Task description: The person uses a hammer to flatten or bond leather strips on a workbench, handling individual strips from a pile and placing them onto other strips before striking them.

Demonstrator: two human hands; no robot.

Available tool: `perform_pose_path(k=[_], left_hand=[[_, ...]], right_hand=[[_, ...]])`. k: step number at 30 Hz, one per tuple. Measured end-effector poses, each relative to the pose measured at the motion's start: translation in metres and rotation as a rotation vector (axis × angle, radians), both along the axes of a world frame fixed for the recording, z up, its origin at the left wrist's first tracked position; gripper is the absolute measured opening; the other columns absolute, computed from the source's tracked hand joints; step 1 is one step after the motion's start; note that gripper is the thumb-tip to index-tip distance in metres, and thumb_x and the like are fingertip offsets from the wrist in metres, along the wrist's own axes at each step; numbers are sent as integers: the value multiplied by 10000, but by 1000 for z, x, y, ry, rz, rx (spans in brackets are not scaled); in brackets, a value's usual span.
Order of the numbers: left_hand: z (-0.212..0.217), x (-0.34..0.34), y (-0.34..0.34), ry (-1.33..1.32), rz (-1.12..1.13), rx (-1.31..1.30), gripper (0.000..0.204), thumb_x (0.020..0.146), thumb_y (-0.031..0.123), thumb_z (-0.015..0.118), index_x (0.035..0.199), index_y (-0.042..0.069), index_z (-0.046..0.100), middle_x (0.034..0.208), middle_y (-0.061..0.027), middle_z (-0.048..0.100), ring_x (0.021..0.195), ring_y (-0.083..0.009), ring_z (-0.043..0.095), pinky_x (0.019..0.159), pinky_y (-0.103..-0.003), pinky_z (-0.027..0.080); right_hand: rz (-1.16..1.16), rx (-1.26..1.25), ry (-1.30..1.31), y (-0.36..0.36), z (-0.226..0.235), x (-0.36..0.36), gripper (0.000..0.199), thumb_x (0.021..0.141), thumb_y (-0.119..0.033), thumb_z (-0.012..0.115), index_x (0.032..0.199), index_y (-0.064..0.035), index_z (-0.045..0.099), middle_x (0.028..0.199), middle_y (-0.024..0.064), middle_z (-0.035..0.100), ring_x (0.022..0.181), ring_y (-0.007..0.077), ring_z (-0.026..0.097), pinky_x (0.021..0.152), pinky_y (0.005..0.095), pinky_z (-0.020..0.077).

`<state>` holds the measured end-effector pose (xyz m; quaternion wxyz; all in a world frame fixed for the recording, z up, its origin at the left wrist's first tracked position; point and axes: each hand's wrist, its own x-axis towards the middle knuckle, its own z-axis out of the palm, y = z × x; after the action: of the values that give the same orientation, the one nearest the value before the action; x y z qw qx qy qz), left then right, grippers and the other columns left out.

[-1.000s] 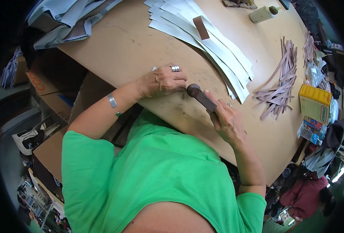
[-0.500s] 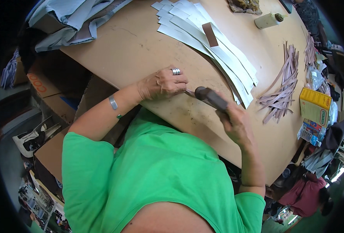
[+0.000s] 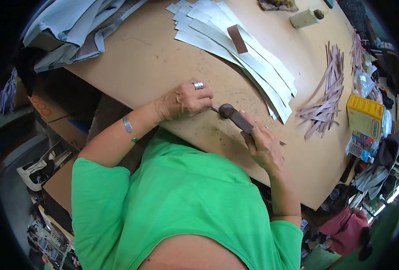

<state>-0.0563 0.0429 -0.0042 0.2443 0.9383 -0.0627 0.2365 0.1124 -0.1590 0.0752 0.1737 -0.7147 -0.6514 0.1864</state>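
Observation:
My right hand (image 3: 264,141) is closed around a dark hammer (image 3: 241,120), whose rounded head points left toward my other hand. Close to the table edge, my left hand (image 3: 188,100), with rings on one finger, pinches a thin mauve strip (image 3: 215,108). Only a short piece of that strip shows between the fingertips and the hammer head; the rest is hidden. Whether the head touches the strip or hovers just over it I cannot tell. A small pointed brown end sticks out beyond my right hand.
Overlapping pale strips (image 3: 235,54) fan across the table (image 3: 136,63), with a brown piece (image 3: 238,39) on them. A pile of narrow mauve strips (image 3: 327,94) lies right. A white bottle (image 3: 303,19) stands far back. Folded material (image 3: 69,31) lies far left, a yellow box (image 3: 365,116) at the right edge.
The hammer and my right hand have shifted slightly left and down, the hammer head closer to my left fingers. The whole view has shifted a little.

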Motion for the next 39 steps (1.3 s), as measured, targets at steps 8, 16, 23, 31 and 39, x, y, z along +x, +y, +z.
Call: perform_pose_path(k=[8, 16, 23, 31, 39], left_hand=[[3, -7, 5, 5, 37, -99, 141, 684, 56, 710, 785, 68, 613, 835, -50, 582, 747, -214, 586, 669, -308, 486], [5, -12, 11, 12, 33, 18, 139, 676, 54, 696, 794, 67, 622, 845, -44, 589, 753, -214, 587, 685, -322, 486], [6, -17, 13, -14, 61, 13, 126, 686, 69, 699, 787, 71, 625, 837, -46, 592, 755, -211, 589, 676, -319, 485], [7, -26, 18, -19, 103, -55, 121, 695, 85, 712, 779, 81, 624, 826, -44, 600, 755, -209, 595, 683, -317, 482], [6, -34, 21, -14, 142, -65, 144, 680, 67, 717, 789, 79, 624, 828, -42, 596, 755, -206, 595, 663, -315, 483]], right_hand=[[15, -43, 12, 5, -4, -3, 673, 717, -5, 610, 1341, -193, 444, 804, 93, 587, 612, 263, 580, 541, 363, 471], [48, 12, 37, 17, -5, -8, 681, 725, -3, 601, 1352, -205, 428, 828, 82, 598, 636, 261, 591, 523, 358, 470], [66, 33, 6, 20, -7, -12, 674, 729, -12, 603, 1351, -206, 430, 807, 68, 584, 611, 245, 580, 519, 348, 476], [107, -6, -30, 32, -1, -19, 628, 747, -38, 593, 1336, -205, 450, 814, 67, 588, 619, 261, 587, 531, 361, 479], [94, -17, 11, 39, -5, -24, 624, 755, -55, 604, 1338, -206, 440, 814, 86, 586, 624, 269, 588, 540, 372, 480]])
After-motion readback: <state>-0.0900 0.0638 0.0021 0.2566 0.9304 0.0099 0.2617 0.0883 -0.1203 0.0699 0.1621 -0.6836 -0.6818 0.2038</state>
